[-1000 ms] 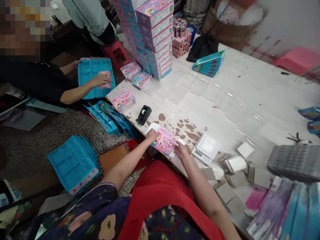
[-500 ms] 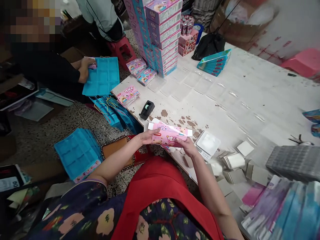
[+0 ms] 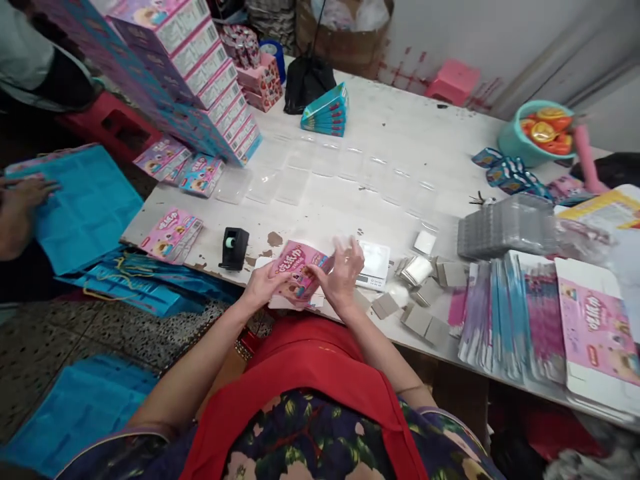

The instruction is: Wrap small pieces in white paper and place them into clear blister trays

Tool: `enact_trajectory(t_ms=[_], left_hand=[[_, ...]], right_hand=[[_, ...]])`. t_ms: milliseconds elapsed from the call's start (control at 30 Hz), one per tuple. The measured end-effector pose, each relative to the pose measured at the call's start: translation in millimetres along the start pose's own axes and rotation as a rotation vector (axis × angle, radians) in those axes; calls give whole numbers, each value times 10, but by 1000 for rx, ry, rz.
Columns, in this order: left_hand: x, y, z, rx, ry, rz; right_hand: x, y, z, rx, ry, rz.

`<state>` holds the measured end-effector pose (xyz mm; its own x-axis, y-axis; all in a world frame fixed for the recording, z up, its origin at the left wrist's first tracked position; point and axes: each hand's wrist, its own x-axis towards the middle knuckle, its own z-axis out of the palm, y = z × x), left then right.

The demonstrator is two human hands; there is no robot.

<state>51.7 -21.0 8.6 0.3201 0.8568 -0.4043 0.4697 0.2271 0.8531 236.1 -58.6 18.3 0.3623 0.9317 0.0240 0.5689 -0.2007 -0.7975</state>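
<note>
Single head-worn view, looks forward and steeply down from above the red apron (image 3: 300, 373). Both forearms run up from below to the hands (image 3: 303, 277) near centre, fairly close. Table (image 3: 400, 127) extends away toward the wall (image 3: 450, 33), top. No second view, nothing shared.

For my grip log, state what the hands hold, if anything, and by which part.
A pink printed carton, held at its left end by the left hand. The right hand is at the right end, fingers blurred; its grip cannot be told.
</note>
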Motion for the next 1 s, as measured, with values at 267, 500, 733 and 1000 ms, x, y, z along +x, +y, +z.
enact_trajectory(t_ms=[267, 500, 733, 1000], left_hand=[[490, 99, -124, -607, -200, -51], [913, 101, -178, -675, -144, -84], [831, 358, -631, -411, -442, 169], [741, 651, -948, -224, -504, 261]], right_hand=[[419, -14, 285, 192, -227, 65], [409, -55, 420, 425, -164, 260], [300, -422, 343, 513, -166, 344], [200, -695, 329, 295, -185, 118]])
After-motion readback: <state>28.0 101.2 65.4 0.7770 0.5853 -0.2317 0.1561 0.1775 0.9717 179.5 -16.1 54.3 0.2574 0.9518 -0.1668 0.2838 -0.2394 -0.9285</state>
